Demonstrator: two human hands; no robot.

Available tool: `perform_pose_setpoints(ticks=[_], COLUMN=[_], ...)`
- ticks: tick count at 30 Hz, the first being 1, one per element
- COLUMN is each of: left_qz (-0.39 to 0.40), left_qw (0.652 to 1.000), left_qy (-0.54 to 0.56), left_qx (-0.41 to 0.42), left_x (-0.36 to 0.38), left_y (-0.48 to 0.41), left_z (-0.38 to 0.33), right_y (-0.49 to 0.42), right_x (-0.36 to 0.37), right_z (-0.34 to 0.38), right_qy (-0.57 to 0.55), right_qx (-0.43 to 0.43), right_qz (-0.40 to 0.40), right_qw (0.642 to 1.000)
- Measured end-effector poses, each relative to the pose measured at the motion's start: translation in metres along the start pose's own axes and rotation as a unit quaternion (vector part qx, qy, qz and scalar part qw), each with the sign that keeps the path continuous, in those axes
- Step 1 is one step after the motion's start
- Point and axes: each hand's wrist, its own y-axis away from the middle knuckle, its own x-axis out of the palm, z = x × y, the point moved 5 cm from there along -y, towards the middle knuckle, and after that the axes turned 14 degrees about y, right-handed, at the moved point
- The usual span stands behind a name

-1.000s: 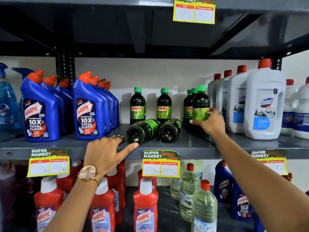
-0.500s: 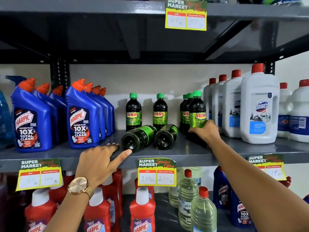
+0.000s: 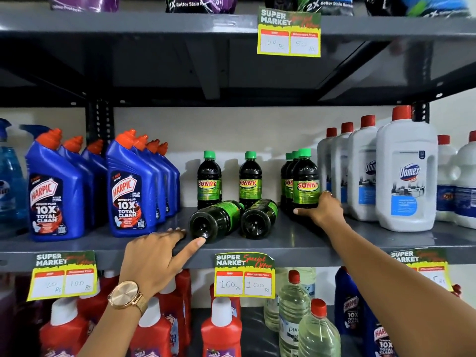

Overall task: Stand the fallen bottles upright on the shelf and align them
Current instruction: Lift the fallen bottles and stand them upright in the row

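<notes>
Two dark green-capped Sunny bottles lie on their sides on the grey shelf (image 3: 296,238), bases toward me: the left fallen bottle (image 3: 213,222) and the right fallen bottle (image 3: 257,219). Behind them two Sunny bottles (image 3: 209,180) stand upright, and to the right a row of upright ones. My right hand (image 3: 323,210) grips the lower part of the front upright bottle (image 3: 305,181) of that row. My left hand (image 3: 159,256) rests at the shelf edge, fingers apart, thumb tip touching the base of the left fallen bottle.
Blue Harpic bottles (image 3: 128,191) stand to the left, white Domex bottles (image 3: 407,176) to the right. Price tags (image 3: 244,274) hang from the shelf edge. Below stand red Harpic bottles (image 3: 221,328) and clear bottles (image 3: 293,310). Another shelf is overhead.
The view has tilted up a little. My left hand has crept closer to the left fallen bottle's base. My right hand stays on the upright bottle.
</notes>
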Motion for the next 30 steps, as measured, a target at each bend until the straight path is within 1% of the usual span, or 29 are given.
perform_pose_setpoints(ticks=[2, 3, 4, 5, 6, 7, 8, 9, 10, 11, 12, 13, 14, 16, 18, 19, 21, 22, 24, 25, 27, 28, 30], left_qz=[-0.001, -0.002, -0.003, -0.005, -0.007, -0.007, -0.006, -0.007, -0.008, -0.008, -0.008, -0.008, -0.01, -0.009, -0.013, -0.016, -0.02, -0.022, -0.02, -0.019, -0.017, -0.017, -0.017], left_qw=[1.0, 1.0, 1.0, 1.0, 1.0, 1.0, 1.0, 1.0, 1.0, 1.0, 1.0, 1.0, 1.0, 1.0, 1.0, 1.0, 1.0, 1.0, 1.0, 1.0, 0.999, 1.0, 1.0], left_qy=[-0.001, 0.0, 0.0, 0.0, 0.0, 0.0, -0.001, -0.001, -0.002, -0.002, -0.001, 0.001, 0.001, -0.002, -0.002, -0.003, -0.005, -0.006, -0.006, -0.004, 0.001, 0.001, 0.002], left_qx=[-0.001, -0.003, -0.005, -0.005, -0.005, -0.004, -0.004, -0.003, -0.003, -0.005, -0.006, -0.005, -0.003, -0.004, -0.008, -0.007, -0.01, -0.013, -0.021, -0.024, -0.027, -0.026, -0.022], left_x=[-0.001, -0.001, -0.001, -0.001, -0.001, -0.001, -0.001, -0.001, -0.002, -0.002, -0.002, -0.003, -0.003, -0.005, -0.006, -0.005, -0.003, -0.002, -0.002, -0.002, -0.003, -0.003, -0.002], left_y=[0.0, 0.0, 0.0, 0.0, 0.0, 0.0, 0.0, 0.0, 0.0, -0.001, 0.0, 0.0, 0.0, -0.001, 0.0, 0.0, 0.001, 0.001, 0.0, 0.0, -0.001, -0.002, -0.001], left_z=[-0.001, -0.001, -0.001, -0.001, 0.0, 0.0, 0.0, -0.001, -0.001, -0.001, -0.002, -0.003, -0.003, -0.004, -0.004, -0.004, -0.003, -0.002, -0.002, -0.002, -0.003, -0.003, -0.002], right_y=[0.003, 0.006, 0.01, 0.017, 0.025, 0.035, 0.043, 0.047, 0.05, 0.052, 0.057, 0.062, 0.063, 0.06, 0.058, 0.058, 0.06, 0.06, 0.059, 0.059, 0.06, 0.06, 0.059], right_x=[-0.001, -0.003, -0.009, -0.017, -0.027, -0.034, -0.037, -0.036, -0.03, -0.021, -0.011, -0.003, 0.004, 0.012, 0.018, 0.02, 0.025, 0.029, 0.032, 0.03, 0.024, 0.022, 0.019], right_z=[0.001, 0.003, 0.007, 0.013, 0.021, 0.028, 0.035, 0.042, 0.049, 0.058, 0.067, 0.074, 0.081, 0.089, 0.093, 0.093, 0.086, 0.083, 0.075, 0.074, 0.073, 0.076, 0.085], right_qy=[0.021, 0.038, 0.047, 0.042, 0.02, -0.017, -0.051, -0.08, -0.096, -0.09, -0.059, -0.019, 0.019, 0.061, 0.069, 0.063, 0.009, -0.039, -0.133, -0.153, -0.146, -0.134, -0.115], right_qx=[0.005, 0.009, 0.009, -0.001, -0.025, -0.052, -0.072, -0.079, -0.074, -0.06, -0.043, -0.027, -0.01, 0.025, 0.038, 0.045, 0.076, 0.085, 0.071, 0.06, 0.045, 0.034, -0.009], right_qz=[0.004, -0.011, -0.05, -0.111, -0.179, -0.226, -0.227, -0.184, -0.102, 0.008, 0.119, 0.209, 0.271, 0.339, 0.371, 0.372, 0.346, 0.311, 0.203, 0.146, 0.051, 0.019, -0.018], right_qw=[1.0, 0.999, 0.998, 0.993, 0.983, 0.973, 0.97, 0.976, 0.987, 0.994, 0.99, 0.977, 0.962, 0.939, 0.925, 0.925, 0.935, 0.946, 0.968, 0.976, 0.987, 0.99, 0.993])
